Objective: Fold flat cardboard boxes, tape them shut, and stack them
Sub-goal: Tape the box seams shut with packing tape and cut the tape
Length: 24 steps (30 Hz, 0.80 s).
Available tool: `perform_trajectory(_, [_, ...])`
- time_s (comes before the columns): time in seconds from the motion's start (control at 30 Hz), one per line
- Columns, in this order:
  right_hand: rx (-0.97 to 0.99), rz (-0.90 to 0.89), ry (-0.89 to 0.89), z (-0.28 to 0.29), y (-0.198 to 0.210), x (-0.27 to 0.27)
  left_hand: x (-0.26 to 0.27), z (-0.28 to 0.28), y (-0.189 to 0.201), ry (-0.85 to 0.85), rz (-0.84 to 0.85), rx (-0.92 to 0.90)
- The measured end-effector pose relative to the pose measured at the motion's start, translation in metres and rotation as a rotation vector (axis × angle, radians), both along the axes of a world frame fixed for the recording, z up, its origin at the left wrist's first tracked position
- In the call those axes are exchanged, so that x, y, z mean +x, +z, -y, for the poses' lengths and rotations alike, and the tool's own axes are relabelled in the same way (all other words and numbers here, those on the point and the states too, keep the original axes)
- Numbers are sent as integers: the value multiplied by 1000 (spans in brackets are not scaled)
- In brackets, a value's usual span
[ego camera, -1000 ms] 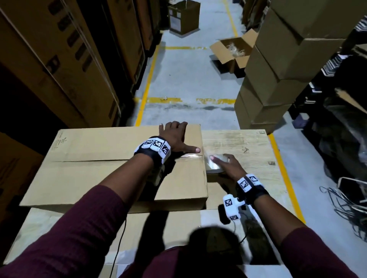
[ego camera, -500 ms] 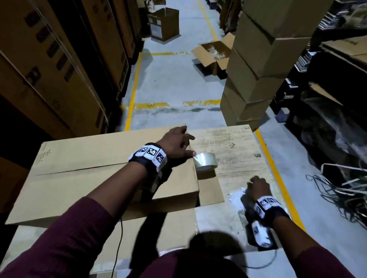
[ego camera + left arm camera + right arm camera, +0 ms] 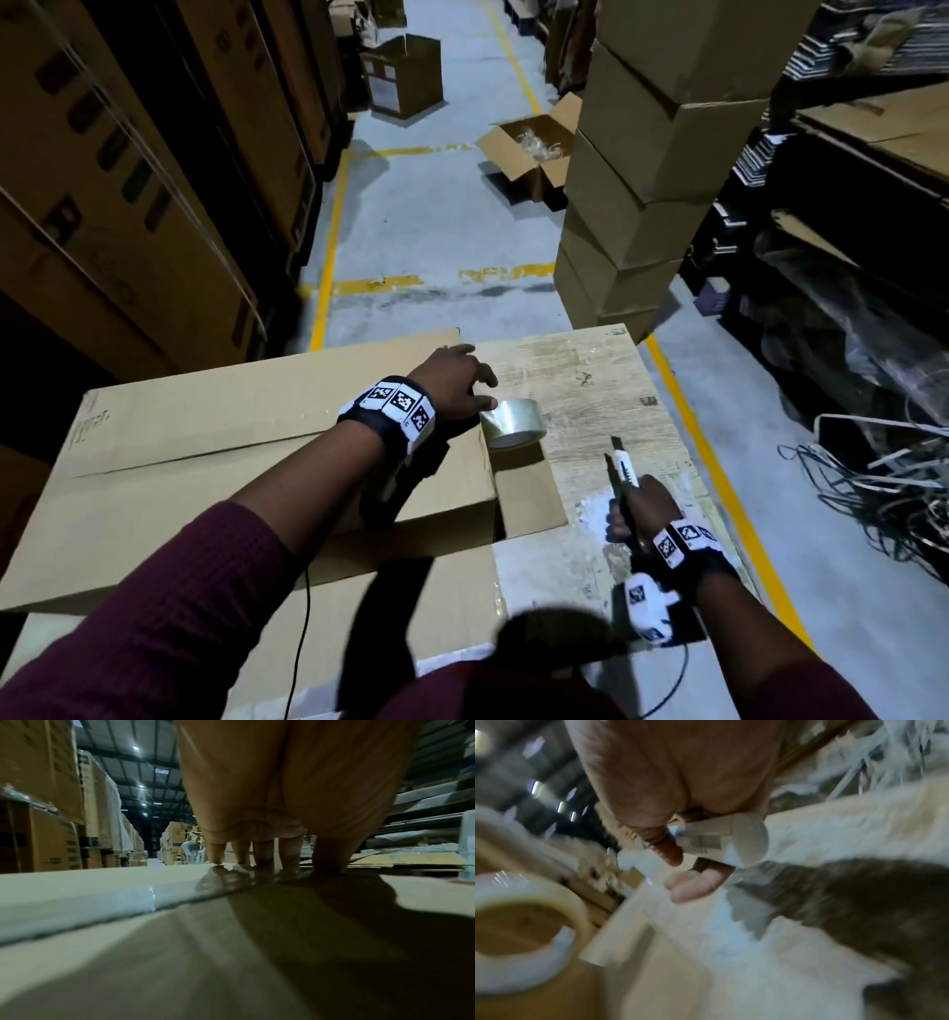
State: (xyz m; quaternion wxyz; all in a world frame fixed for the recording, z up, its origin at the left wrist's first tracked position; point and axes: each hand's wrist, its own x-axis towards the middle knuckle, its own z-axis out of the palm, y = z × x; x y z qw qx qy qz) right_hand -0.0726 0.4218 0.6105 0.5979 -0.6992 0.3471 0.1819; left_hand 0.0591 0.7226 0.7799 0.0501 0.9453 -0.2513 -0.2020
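Box (image 3: 246, 462) is plain tan cardboard, tape roll (image 3: 513, 426) is clear with a tan core. Cutter (image 3: 624, 470) looks white and dark. Desk (image 3: 590, 390) is pale wood grain with white patches. Sleeves (image 3: 169, 606) maroon, wristbands (image 3: 398, 406) white with black square markers, floor (image 3: 436, 216) grey with yellow lines.

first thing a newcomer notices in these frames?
Likely the two hands at the table's middle: the left hand presses fingers onto the cardboard box, right beside a clear tape roll. The right hand holds a box cutter in its grip, tip pointing toward the roll. Behind, a tall stack of boxes stands at the aisle's right.
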Motion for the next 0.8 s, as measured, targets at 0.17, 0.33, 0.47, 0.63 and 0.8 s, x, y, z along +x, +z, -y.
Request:
perform_trajectory(0.17, [457,125,-215,-48,46,33,16,27,1,-76,-20,260])
perform_trajectory(0.33, [476,116,-126,-94,59,60,26,37,-3,-70,-5,355])
perform_trajectory(0.47, [393,124,-283,-109,53,81,30,31,-9,-79,-26,339])
perform_trajectory(0.63, [529,168,-441,-98,67,89,33,31,-13,-74,-20,259])
perform_trajectory(0.8, [718,325,-488,-76,96,84,43,36,-1,-54,-170,51])
